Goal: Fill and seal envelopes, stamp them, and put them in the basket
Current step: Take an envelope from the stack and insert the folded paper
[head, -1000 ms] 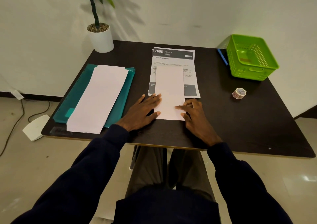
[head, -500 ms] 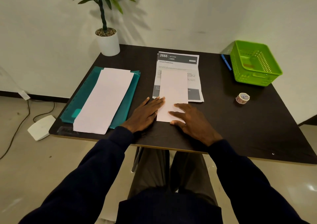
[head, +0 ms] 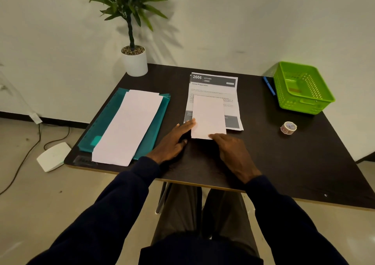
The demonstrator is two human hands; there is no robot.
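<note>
One white paper piece (head: 209, 116) lies mid-desk, its far part overlapping a printed sheet (head: 213, 88) and its near edge on the dark desk (head: 284, 163). Whether it is an envelope or a folded letter I cannot tell. The left hand (head: 174, 142) rests flat along its left edge, fingers (head: 188, 123) straight and close together, tips touching the paper. The right hand (head: 231, 151) covers the near right corner. Its fingers are together and slightly bent, and they seem to be pressing down, not pinching.

I take the step to be creasing or squaring the piece. Done well, the left hand pins the edge while the right runs firmly along the near edge, corner to corner. That way the sides line up and the printed sheet beneath does not slide with it.

Room is ample to the right, out to a small roll (head: 288, 127), likely the stamps. Beyond it the green basket (head: 302, 88) sits at the far right corner, with a blue pen (head: 269, 86) just beside it. To the left, a white stack (head: 127, 126) on a teal folder (head: 160, 110) reaches the desk's near edge, so a careless elbow could push it off. A potted plant (head: 135, 61) stands at the far left corner, well apart.
</note>
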